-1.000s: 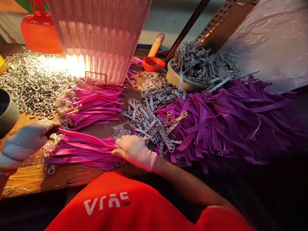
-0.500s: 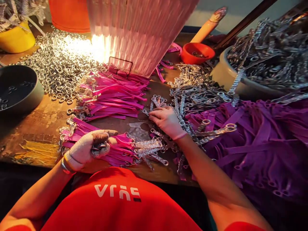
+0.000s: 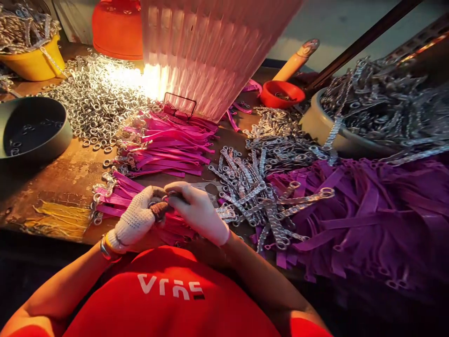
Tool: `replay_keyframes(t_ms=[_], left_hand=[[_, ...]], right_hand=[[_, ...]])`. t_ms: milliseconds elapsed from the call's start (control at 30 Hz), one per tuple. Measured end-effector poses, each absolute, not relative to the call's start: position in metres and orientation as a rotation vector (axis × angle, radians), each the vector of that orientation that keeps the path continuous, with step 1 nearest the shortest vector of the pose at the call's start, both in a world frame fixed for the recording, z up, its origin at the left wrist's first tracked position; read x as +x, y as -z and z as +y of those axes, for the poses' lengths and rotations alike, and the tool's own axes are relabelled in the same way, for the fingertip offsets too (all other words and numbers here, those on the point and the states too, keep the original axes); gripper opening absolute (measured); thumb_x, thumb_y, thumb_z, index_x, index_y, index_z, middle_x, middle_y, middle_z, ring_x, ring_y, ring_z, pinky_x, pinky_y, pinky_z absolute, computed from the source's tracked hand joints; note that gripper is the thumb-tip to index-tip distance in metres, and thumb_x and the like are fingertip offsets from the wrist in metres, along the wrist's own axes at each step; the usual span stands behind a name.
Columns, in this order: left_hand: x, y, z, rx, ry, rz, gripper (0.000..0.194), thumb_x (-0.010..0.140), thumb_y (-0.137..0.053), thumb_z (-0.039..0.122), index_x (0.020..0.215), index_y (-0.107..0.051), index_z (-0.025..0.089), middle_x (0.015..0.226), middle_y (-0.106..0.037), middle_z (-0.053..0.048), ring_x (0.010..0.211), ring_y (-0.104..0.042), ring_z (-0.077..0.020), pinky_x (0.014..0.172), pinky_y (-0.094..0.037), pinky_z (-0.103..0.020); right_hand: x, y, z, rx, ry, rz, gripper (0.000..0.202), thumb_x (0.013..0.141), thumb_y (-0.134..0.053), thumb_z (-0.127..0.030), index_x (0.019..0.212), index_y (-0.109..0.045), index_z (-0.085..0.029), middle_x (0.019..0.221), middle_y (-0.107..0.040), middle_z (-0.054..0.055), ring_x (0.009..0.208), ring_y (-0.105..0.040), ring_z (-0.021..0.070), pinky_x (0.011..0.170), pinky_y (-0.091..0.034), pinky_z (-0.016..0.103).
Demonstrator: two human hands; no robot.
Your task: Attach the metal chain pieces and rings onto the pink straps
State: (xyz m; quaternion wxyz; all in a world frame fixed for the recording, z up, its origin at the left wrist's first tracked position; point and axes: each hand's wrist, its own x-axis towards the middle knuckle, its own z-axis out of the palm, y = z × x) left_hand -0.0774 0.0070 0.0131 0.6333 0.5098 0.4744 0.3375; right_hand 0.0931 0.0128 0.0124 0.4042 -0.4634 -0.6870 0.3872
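My left hand, in a white dotted glove with dark fingertips, curls around small metal rings, only partly visible. My right hand, in a thin white glove, presses its fingertips together against the left fingers. What it pinches is hidden. Under both hands lies a row of pink straps with metal clasps at their left ends. Right beside my right hand, braided chain pieces with end rings lie in a loose pile.
A second bundle of pink straps lies behind. Loose rings spread under an orange lamp by a ribbed translucent panel. A dark bowl stands left; purple straps and a chain-filled tub are right.
My right hand has left the chain pile and come leftward to meet my left hand. My left hand has closed more and turned its back upward. The view has shifted slightly.
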Motion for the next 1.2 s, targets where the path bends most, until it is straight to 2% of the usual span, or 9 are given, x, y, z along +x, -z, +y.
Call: replay_keyframes(t_ms=[133, 333, 500, 633, 767, 933, 1033, 1133, 1200], left_hand=[[-0.079, -0.008, 0.002, 0.779, -0.751, 0.982, 0.032, 0.087, -0.069, 0.045, 0.084, -0.056, 0.016, 0.064, -0.058, 0.002, 0.046, -0.045, -0.0064, 0.042, -0.032, -0.018], [-0.083, -0.004, 0.001, 0.801, -0.572, 0.898, 0.038, 0.086, -0.068, 0.05, 0.074, -0.054, 0.016, 0.056, -0.047, 0.005, 0.04, -0.035, -0.0052, 0.037, -0.021, -0.018], [-0.086, -0.013, 0.0, 1.118, -0.608, 1.032, 0.043, 0.093, -0.057, 0.056, 0.076, -0.054, 0.017, 0.053, -0.049, 0.004, 0.042, -0.039, -0.0078, 0.041, -0.027, -0.02], [-0.087, -0.024, 0.002, 1.43, -0.582, 1.003, 0.035, 0.086, -0.069, 0.05, 0.079, -0.059, 0.016, 0.068, -0.059, 0.001, 0.058, -0.047, -0.0095, 0.051, -0.036, -0.02], [-0.075, -0.026, 0.002, 1.119, -0.464, 0.919, 0.035, 0.09, -0.064, 0.05, 0.079, -0.053, 0.019, 0.06, -0.052, 0.004, 0.047, -0.04, -0.0083, 0.043, -0.029, -0.02], [-0.05, -0.02, 0.026, 0.839, -0.615, 0.925, 0.033, 0.087, -0.065, 0.047, 0.078, -0.05, 0.019, 0.056, -0.044, 0.007, 0.041, -0.032, -0.0058, 0.039, -0.024, -0.018], [-0.029, -0.021, 0.068, 1.276, -0.566, 0.947, 0.024, 0.088, -0.063, 0.041, 0.085, -0.061, 0.018, 0.059, -0.053, 0.003, 0.045, -0.042, -0.0088, 0.043, -0.031, -0.02], [0.003, -0.023, 0.119, 2.033, -0.535, 1.023, 0.011, 0.081, -0.065, 0.022, 0.087, -0.071, 0.014, 0.08, -0.069, -0.004, 0.074, -0.063, -0.0154, 0.063, -0.044, -0.023], [0.029, -0.022, 0.148, 2.246, -0.51, 1.096, 0.017, 0.085, -0.057, 0.018, 0.089, -0.07, 0.01, 0.091, -0.071, -0.007, 0.085, -0.067, -0.0166, 0.069, -0.043, -0.024]], right_hand=[[0.104, -0.02, 0.007, -1.221, -0.943, -1.758, 0.017, 0.091, -0.058, -0.023, 0.1, -0.073, -0.021, 0.098, -0.076, 0.001, 0.09, -0.069, 0.0148, 0.086, -0.052, 0.025], [0.116, -0.018, 0.004, -1.065, -0.866, -2.106, 0.03, 0.097, -0.053, -0.022, 0.125, -0.062, -0.021, 0.117, -0.071, 0.007, 0.105, -0.066, 0.0176, 0.093, -0.05, 0.03], [0.115, -0.014, -0.001, -1.196, -0.636, -2.26, 0.022, 0.103, -0.048, -0.028, 0.106, -0.068, -0.018, 0.101, -0.073, 0.007, 0.093, -0.065, 0.0177, 0.084, -0.046, 0.028], [0.118, -0.024, -0.004, -1.339, -0.545, -2.461, 0.025, 0.1, -0.051, -0.03, 0.088, -0.069, -0.018, 0.086, -0.073, 0.004, 0.076, -0.062, 0.0155, 0.068, -0.036, 0.027], [0.109, -0.029, -0.011, -1.527, -0.457, -2.45, 0.027, 0.093, -0.052, -0.027, 0.072, -0.065, -0.019, 0.069, -0.068, 0.002, 0.06, -0.055, 0.0139, 0.058, -0.027, 0.029], [0.107, -0.012, -0.018, -1.71, -0.371, -2.159, 0.029, 0.096, -0.045, -0.03, 0.104, -0.069, -0.015, 0.087, -0.074, 0.01, 0.074, -0.066, 0.0207, 0.065, -0.039, 0.028], [0.127, -0.006, -0.012, -1.763, -0.481, -1.858, 0.033, 0.102, -0.041, -0.033, 0.114, -0.066, -0.017, 0.095, -0.076, 0.01, 0.081, -0.069, 0.021, 0.072, -0.046, 0.028], [0.149, -0.005, -0.005, -1.783, -0.504, -1.571, 0.034, 0.103, -0.039, -0.038, 0.112, -0.067, -0.021, 0.095, -0.076, 0.007, 0.082, -0.069, 0.0201, 0.074, -0.049, 0.027], [0.156, -0.005, -0.003, -1.771, -0.563, -1.523, 0.035, 0.103, -0.039, -0.04, 0.112, -0.067, -0.022, 0.089, -0.076, 0.006, 0.078, -0.068, 0.0198, 0.071, -0.05, 0.027]])
